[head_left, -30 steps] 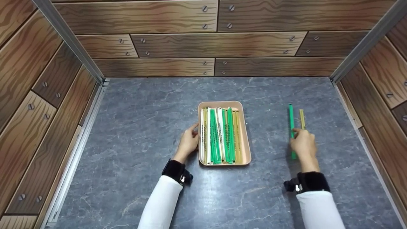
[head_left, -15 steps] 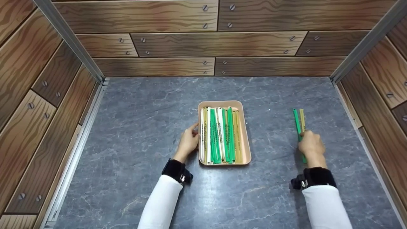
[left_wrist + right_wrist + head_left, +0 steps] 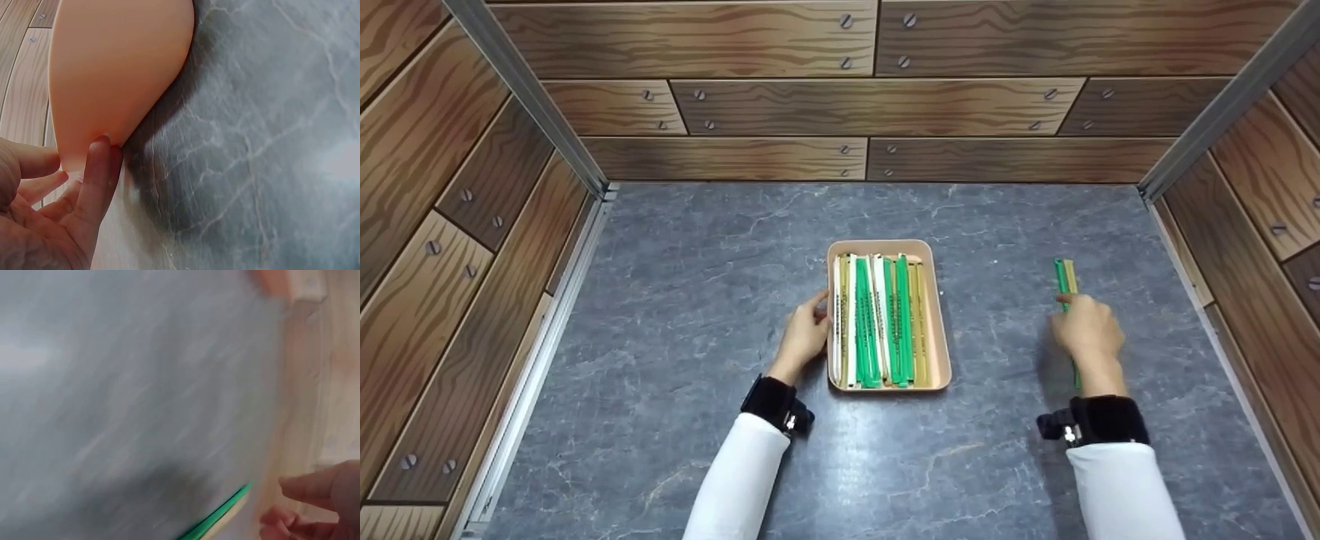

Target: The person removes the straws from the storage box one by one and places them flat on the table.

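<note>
A peach tray (image 3: 937, 345) holds a row of slim stick packets in white, gold and green (image 3: 904, 322). At its left side my left hand (image 3: 804, 335) grips the edge; in the left wrist view the fingers and thumb pinch the tray's outer wall (image 3: 118, 67) and rim. Off to the right, a green stick packet (image 3: 1062, 276) and a gold stick packet (image 3: 1072, 277) lie side by side on the surface. My right hand (image 3: 1087, 330) is over them and hides their middle. In the blurred right wrist view, thumb and fingers stand apart from the packets, holding nothing.
The grey marbled surface (image 3: 697, 300) is bounded by wood-patterned walls (image 3: 877, 105) at the back and both sides. Metal rails (image 3: 540, 105) run along the corners. Black bands with cameras (image 3: 1110, 420) sit on both wrists.
The green stick packet has shifted right until it lies against the gold one. My right hand moved right with it, then let go and came slightly left. The left hand stayed on the tray.
</note>
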A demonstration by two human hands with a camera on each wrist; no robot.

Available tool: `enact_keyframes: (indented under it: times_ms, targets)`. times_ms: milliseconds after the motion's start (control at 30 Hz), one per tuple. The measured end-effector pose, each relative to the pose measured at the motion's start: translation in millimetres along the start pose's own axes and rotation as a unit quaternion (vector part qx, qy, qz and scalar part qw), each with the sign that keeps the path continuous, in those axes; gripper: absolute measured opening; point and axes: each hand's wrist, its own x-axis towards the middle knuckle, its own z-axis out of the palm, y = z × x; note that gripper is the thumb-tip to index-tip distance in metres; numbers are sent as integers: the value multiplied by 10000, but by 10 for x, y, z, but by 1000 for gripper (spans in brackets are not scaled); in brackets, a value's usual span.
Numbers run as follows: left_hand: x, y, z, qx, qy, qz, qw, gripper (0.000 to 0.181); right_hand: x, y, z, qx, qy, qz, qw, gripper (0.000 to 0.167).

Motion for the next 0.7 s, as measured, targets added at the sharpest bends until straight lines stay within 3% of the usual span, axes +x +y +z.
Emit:
enact_keyframes:
  times_ms: [67,167,300,400,533,700]
  targets:
    - [-1,8,2,-25,-22,-42,10000,52,-58,-202,13,156,231,-585,9979,42]
    - [-1,28,7,-67,-52,-120,9999,52,-145,-518,121,322,281,-1365,9897,37]
    - [6,27,17,-35,-18,-2,10000,52,-263,-896,369,516,-224,-1964,9789,34]
    - [13,18,26,-10,39,126,9999,52,-350,-1120,569,722,-704,-2169,9710,34]
    - [4,12,22,-51,22,105,9999,53,-445,-1334,819,785,-1135,-2132,9672,36]
    - [-13,10,7,-80,23,91,9999,53,-511,-1491,1031,713,-1259,-2032,9684,36]
